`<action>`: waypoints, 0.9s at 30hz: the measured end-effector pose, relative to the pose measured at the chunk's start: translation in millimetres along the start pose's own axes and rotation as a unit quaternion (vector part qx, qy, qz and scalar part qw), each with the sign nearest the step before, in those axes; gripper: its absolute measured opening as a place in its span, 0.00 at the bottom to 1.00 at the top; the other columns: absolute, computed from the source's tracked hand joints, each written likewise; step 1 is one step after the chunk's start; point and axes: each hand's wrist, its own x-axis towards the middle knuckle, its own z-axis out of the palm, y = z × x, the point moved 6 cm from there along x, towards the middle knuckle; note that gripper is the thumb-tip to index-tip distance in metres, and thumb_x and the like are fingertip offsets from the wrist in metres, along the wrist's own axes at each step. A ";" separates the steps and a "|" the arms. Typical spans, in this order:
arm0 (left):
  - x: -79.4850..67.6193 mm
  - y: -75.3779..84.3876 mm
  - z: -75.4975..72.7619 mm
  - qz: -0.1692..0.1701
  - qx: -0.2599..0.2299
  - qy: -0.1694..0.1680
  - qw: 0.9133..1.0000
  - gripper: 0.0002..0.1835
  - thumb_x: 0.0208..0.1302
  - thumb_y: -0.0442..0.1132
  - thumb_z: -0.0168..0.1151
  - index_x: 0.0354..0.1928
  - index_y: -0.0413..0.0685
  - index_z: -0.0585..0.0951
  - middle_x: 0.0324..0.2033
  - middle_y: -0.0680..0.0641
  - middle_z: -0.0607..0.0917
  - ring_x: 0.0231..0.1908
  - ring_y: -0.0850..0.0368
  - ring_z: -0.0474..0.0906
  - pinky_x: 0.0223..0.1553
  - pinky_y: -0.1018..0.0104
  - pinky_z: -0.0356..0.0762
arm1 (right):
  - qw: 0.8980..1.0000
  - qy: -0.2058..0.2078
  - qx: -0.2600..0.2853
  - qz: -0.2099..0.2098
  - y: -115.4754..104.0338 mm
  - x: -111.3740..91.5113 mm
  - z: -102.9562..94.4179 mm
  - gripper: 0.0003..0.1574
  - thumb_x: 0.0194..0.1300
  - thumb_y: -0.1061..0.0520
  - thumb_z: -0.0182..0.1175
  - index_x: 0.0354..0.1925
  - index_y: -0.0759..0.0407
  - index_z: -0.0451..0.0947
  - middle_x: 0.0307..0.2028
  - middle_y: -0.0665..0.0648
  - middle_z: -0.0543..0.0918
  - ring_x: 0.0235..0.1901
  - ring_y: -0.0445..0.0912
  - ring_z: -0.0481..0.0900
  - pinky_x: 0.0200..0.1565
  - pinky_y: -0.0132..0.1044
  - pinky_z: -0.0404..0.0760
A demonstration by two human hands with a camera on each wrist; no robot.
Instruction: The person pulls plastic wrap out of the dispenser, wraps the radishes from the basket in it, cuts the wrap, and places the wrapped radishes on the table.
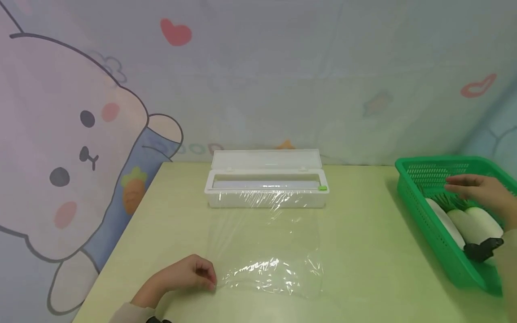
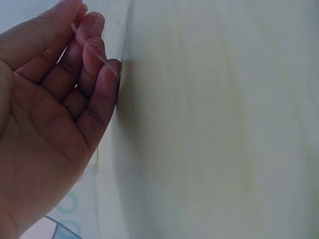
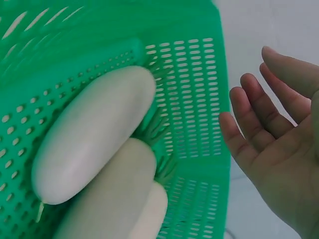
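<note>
My left hand pinches the near left corner of a sheet of clear cling film, just over the table. In the left wrist view the film's edge crosses the curled fingertips. The sheet runs back to a white cling film dispenser box, its lid raised and a roll inside. My right hand hovers above a green plastic basket, fingers loosely bent and holding nothing. Inside lie several white radishes with short green tops, below the hand.
A small green slider sits at the dispenser's right end. The pale yellow table ends at a cartoon-printed cloth backdrop. A dark wrist strap piece overlaps the radishes in the head view.
</note>
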 end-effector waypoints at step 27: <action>-0.5 0.5 0.4 0.006 -0.004 0.005 1.000 0.06 0.56 0.34 0.69 0.29 0.37 0.82 0.25 0.56 0.83 0.26 0.69 0.74 0.31 0.74 0.73 | 0.996 -0.087 0.023 0.015 48.6 3.4 40.6 0.48 0.75 0.43 0.46 0.68 0.82 0.44 0.65 0.86 0.49 0.46 0.53 0.81 0.49 0.54 0.77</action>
